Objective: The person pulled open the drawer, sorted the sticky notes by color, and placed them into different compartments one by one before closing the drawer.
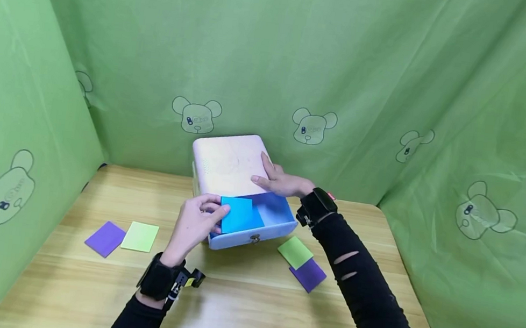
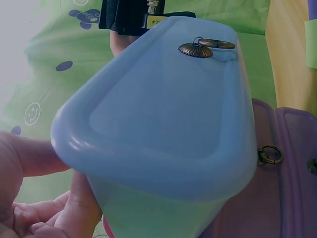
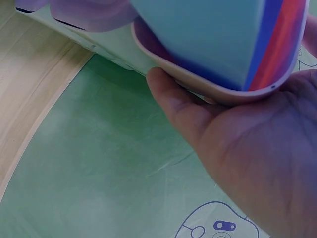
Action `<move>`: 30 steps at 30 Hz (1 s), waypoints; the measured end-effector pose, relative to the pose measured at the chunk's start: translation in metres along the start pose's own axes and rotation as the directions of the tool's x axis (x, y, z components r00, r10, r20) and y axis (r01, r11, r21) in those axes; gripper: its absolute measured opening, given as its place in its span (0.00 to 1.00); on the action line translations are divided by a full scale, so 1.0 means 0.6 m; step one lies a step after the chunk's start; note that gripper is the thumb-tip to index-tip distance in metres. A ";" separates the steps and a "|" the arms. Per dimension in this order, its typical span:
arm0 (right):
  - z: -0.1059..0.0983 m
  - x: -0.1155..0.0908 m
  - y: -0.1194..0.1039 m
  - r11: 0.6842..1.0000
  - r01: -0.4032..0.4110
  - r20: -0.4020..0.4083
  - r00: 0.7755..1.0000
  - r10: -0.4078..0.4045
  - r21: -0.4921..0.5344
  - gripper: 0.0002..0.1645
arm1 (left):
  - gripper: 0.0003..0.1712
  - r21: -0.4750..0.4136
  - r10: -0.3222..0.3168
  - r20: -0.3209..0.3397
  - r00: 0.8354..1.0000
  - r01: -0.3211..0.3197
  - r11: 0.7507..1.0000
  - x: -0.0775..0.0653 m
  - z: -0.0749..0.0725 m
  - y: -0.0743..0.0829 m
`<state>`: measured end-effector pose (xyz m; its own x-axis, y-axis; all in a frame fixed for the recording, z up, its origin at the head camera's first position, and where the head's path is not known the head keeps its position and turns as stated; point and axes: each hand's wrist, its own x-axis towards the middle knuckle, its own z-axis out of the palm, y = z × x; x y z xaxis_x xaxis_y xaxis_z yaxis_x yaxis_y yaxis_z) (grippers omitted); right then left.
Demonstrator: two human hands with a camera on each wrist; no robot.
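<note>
A small drawer cabinet [image 1: 229,163] with a pale pink top stands at the back of the table, its blue drawer [image 1: 279,212] pulled out toward me. Over the drawer's left part my left hand [image 1: 192,226] pinches a blue sticky note [image 1: 236,220] by its left edge. Another blue square shows just right of that note. My right hand [image 1: 285,181] rests on the cabinet top's right side, thumb and fingers spread. In the right wrist view it lies along the pink casing's rim [image 3: 233,96]. The left wrist view shows the drawer front [image 2: 158,109] and its ring pull [image 2: 218,44].
Left on the table lie a purple note [image 1: 105,238] and a pale green note [image 1: 140,236]. To the right, a green note [image 1: 295,252] overlaps another purple note [image 1: 309,276]. Green cloth [image 1: 264,67] encloses the back and sides. A lower purple drawer [image 2: 242,208] appears in the left wrist view.
</note>
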<state>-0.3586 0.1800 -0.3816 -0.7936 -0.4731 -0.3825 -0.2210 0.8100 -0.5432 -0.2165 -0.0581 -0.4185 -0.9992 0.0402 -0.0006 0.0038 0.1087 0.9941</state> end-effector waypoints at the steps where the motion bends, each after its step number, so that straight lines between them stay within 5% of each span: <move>1: 0.000 0.000 0.000 1.000 0.003 -0.001 1.000 -0.003 0.001 0.55 | 0.19 0.007 0.006 -0.001 1.000 -0.006 1.000 0.000 0.000 0.001; 30: 0.001 -0.001 0.000 1.000 -0.008 -0.015 1.000 0.008 -0.006 0.55 | 0.19 -0.012 0.042 0.032 0.999 -0.041 0.999 0.014 0.029 0.006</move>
<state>-0.3581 0.1800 -0.3817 -0.8037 -0.4617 -0.3754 -0.2183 0.8157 -0.5358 -0.2244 -0.0403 -0.4168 -0.9963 0.0770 0.0374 0.0446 0.0947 0.9945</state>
